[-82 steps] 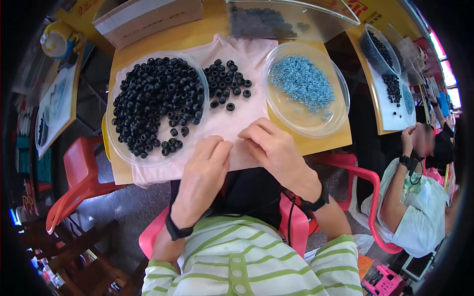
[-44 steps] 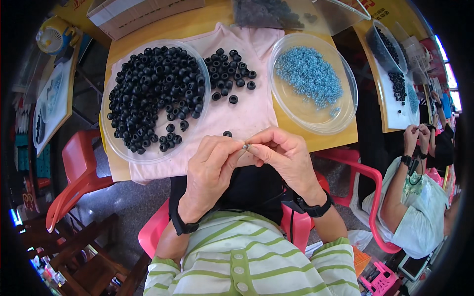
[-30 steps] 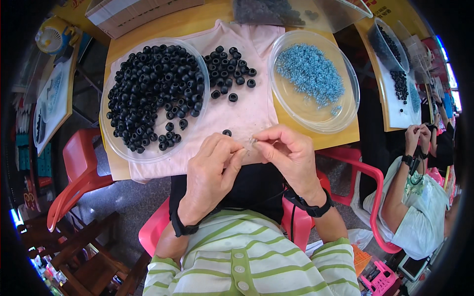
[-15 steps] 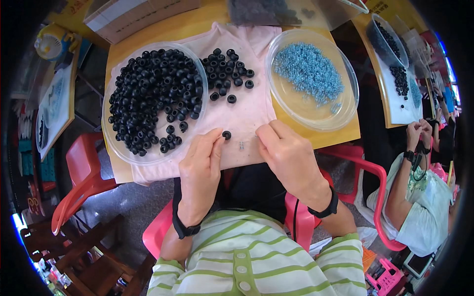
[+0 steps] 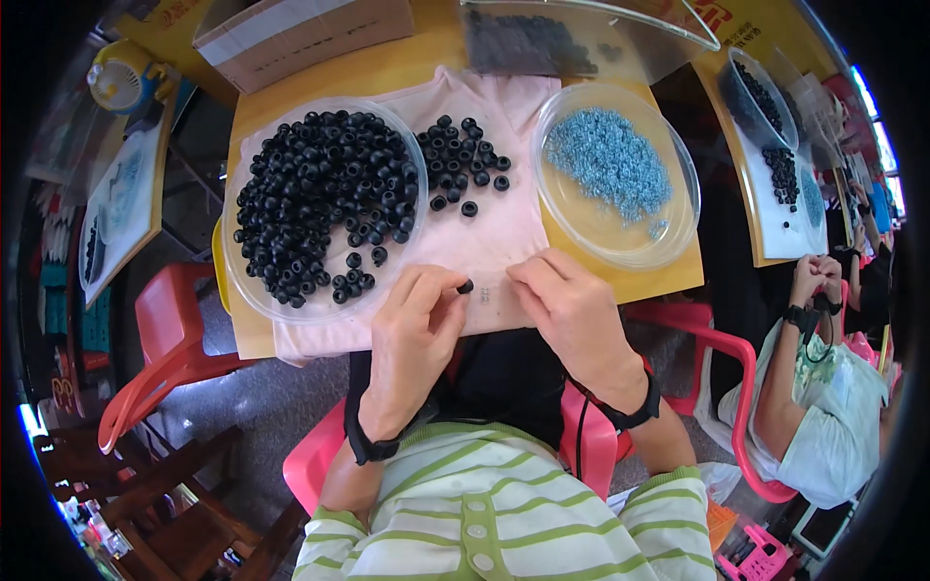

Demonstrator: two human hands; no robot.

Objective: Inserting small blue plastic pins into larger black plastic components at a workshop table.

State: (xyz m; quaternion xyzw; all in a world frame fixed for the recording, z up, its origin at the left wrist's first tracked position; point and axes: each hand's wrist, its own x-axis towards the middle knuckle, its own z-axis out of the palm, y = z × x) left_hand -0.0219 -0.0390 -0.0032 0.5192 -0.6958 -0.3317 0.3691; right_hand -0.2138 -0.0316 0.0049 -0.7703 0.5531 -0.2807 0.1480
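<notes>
Pinching, the left hand [image 5: 415, 318] partly hides a bead [image 5: 466, 287].

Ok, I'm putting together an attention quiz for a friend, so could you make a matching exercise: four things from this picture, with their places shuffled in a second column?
Things
1. Left hand
2. Blue beads
3. Pink cloth
4. Cardboard box

Places
A. Spread out, partly under the black-bead tub
B. Beyond the black-bead tub, at the far side of the table
C. With its fingers at a single black bead
D. Heaped in a clear round tub on the right

Pairs: 1-C, 2-D, 3-A, 4-B
</notes>
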